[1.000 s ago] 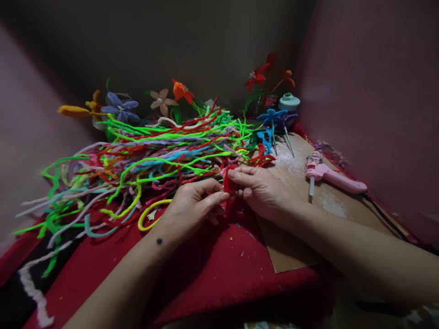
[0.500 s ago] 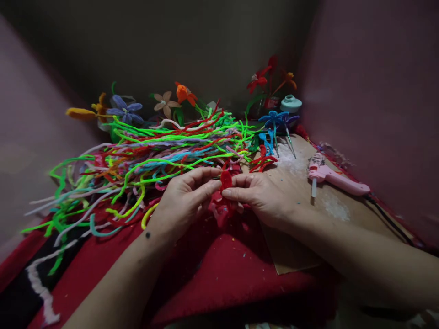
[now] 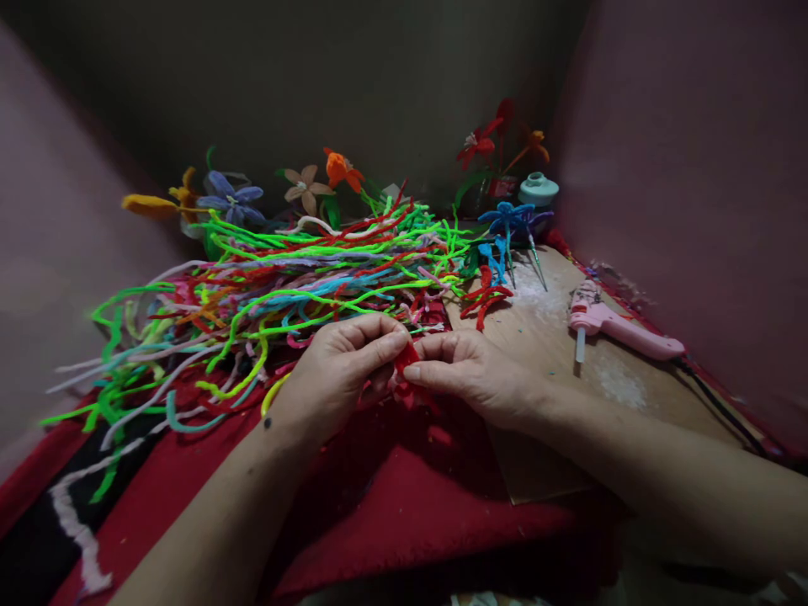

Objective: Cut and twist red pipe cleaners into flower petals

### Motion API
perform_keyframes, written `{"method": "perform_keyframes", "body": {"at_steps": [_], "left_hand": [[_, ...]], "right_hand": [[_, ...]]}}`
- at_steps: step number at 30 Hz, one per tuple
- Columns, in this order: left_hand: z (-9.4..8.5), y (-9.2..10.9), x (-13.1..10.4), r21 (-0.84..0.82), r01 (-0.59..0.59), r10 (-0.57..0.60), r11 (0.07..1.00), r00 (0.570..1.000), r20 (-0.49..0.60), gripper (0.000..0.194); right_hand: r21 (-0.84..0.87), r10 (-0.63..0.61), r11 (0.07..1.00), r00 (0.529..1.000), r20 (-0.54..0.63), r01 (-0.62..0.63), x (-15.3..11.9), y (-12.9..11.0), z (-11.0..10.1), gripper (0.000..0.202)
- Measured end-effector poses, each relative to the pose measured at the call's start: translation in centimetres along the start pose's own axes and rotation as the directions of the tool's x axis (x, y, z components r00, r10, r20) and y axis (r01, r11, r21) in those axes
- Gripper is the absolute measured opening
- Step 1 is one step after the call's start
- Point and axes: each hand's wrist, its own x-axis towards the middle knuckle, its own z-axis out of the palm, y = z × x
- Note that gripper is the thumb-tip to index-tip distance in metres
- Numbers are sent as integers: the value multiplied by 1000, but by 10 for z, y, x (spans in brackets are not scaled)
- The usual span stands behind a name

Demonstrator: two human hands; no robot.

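Between my fingertips is a red pipe-cleaner flower [image 3: 406, 360], mostly covered by the fingers. My left hand [image 3: 344, 362] is closed, its thumb and index finger pinching the top of the red piece. My right hand [image 3: 470, 370] pinches the same piece from the other side, thumb in front. A thin stem with a pale tip [image 3: 433, 328] shows just above the right fingers; whether it joins the red piece is unclear. Both hands are over the red cloth [image 3: 391, 505], in front of a heap of pipe cleaners [image 3: 316, 261] in many colours.
A pink glue gun [image 3: 622, 332] lies on a brown board [image 3: 568, 396] at the right. Red pipe-cleaner pieces [image 3: 485, 299] and a blue flower [image 3: 507, 216] are behind my right hand. Finished flowers [image 3: 232, 199] and a pale-blue bottle [image 3: 538, 189] line the back wall.
The red petal that stood upright between my fingers has tilted and is now more hidden. My right hand has shifted slightly left and down, and the pale-tipped stem has come into view.
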Motion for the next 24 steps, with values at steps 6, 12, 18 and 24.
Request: {"method": "perform_keyframes", "body": {"at_steps": [6,12,18,24], "left_hand": [[11,10,-4,402,-65,137,913,979,-152,19],[9,1,-2,650,-156,324,743,935,-146,16],[8,7,-2,359,-52,84,932,994,-73,15],[5,12,-3,512,-89,110,855,994,-11,20]], "right_hand": [[-97,34,995,999,-14,-35,1,-2,3,15],[-57,94,994,994,-48,-97,1,1,3,12],[-87,64,994,996,-59,-69,1,1,3,12],[-135,53,989,996,-65,-62,0,2,4,12]]}}
